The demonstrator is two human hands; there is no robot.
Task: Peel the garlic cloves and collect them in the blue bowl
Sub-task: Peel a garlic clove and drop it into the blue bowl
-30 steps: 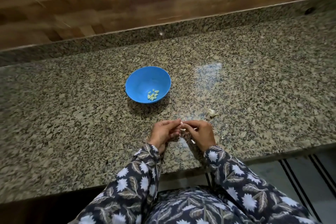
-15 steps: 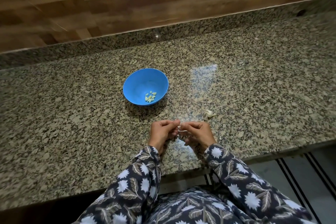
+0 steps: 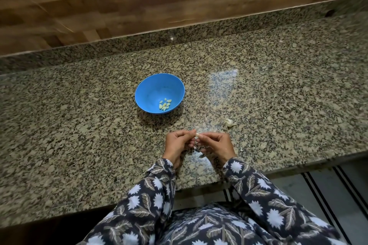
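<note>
The left hand (image 3: pixel 177 145) and right hand (image 3: pixel 216 144) met just on the person's side of the blue bowl (image 3: pixel 155 89), both pinching one garlic clove (image 3: pixel 197 135) at their fingertips. Peeled cloves (image 3: pixel 164 104) lay inside that bowl. To the bowl's right and nearer the person, a garlic piece (image 3: pixel 228 122) sat on the table (image 3: pixel 79 125).

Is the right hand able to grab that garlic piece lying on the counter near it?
Probably yes. The garlic piece lies just beyond the right hand with nothing between, but that hand and the left hand are pinching a clove, so it must let go first.
</note>
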